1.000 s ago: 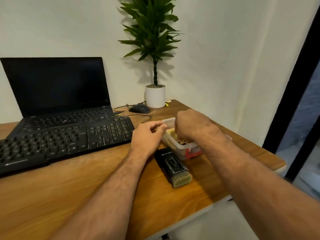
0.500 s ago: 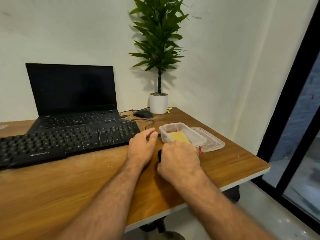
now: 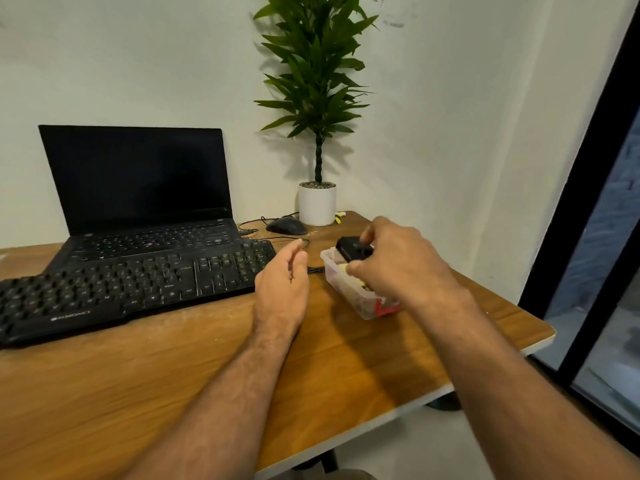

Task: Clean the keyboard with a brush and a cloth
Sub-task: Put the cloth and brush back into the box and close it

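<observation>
Brush [image 3: 353, 248] gripped by right hand [image 3: 398, 268] over container [image 3: 349, 294]; left hand [image 3: 282, 282] relaxed.

Soft, even indoor light fills the room, moderately bright, with a slightly greenish-warm cast on the white wall [image 3: 450, 98]. The potted plant [image 3: 317, 81] throws a diffuse shadow onto the wall to its left and behind it. Both forearms drop soft dark shadows on the wooden desk [image 3: 104, 393], the heaviest lying near the right hand [image 3: 398, 268], below the clear plastic box [image 3: 349, 296]. The desk's varnish shows a mild sheen toward the near left. The laptop screen [image 3: 138, 178] is flat black, without glare. The right hand is smeared by motion blur. Wide-angle distortion bends the dark door frame [image 3: 595, 174] at the right edge. Fine detail is soft throughout.
</observation>
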### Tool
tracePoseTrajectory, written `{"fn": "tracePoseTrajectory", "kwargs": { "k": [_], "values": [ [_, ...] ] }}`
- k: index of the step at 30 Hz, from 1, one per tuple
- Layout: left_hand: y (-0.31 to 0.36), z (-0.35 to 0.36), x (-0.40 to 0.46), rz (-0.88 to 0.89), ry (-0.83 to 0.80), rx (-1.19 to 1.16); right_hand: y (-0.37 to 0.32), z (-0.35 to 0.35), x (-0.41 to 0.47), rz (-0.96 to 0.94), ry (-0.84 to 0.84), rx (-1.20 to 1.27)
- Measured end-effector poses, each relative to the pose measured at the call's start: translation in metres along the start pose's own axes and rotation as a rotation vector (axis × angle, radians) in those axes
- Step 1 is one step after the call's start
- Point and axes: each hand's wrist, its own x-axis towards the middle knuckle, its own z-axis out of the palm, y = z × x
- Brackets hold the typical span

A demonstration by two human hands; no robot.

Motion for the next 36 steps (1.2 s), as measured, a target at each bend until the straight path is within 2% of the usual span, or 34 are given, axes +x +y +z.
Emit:
{"fn": "tracePoseTrajectory", "kwargs": {
  "k": [4,6,10,18,20,23,25,28,29,32,36],
  "values": [
    [-0.005,0.011,-0.002,0.033,-0.300,0.030,0.021,0.013,0.034,0.049,-0.051,0.006],
    [-0.007,0.013,-0.001,0.076,-0.372,0.059,0.024,0.029,0.043,0.046,-0.086,-0.044],
    [-0.009,0.011,0.003,0.151,-0.366,0.129,0.029,0.043,0.056,0.026,-0.105,-0.113],
    [-0.009,0.010,0.005,0.156,-0.409,0.122,0.038,0.039,0.069,0.000,-0.141,-0.003],
    [-0.008,0.010,0.004,0.134,-0.433,0.112,0.044,0.033,0.065,-0.017,-0.062,0.101],
    [-0.008,0.009,0.001,0.110,-0.470,0.128,0.070,0.020,0.059,0.021,0.147,0.188],
    [-0.005,0.007,-0.004,0.093,-0.506,0.113,0.091,0.018,0.051,0.084,0.094,0.085],
    [-0.002,0.004,-0.008,0.067,-0.551,0.084,0.110,0.024,0.037,0.125,-0.162,0.060],
    [-0.002,0.004,-0.008,0.057,-0.548,0.076,0.111,0.027,0.034,0.112,-0.195,0.054],
    [-0.004,0.004,-0.008,0.050,-0.509,0.058,0.117,0.036,0.035,0.044,-0.106,-0.041],
    [-0.003,0.005,-0.009,0.035,-0.493,0.032,0.116,0.036,0.038,0.074,-0.003,-0.098]
  ]
}}
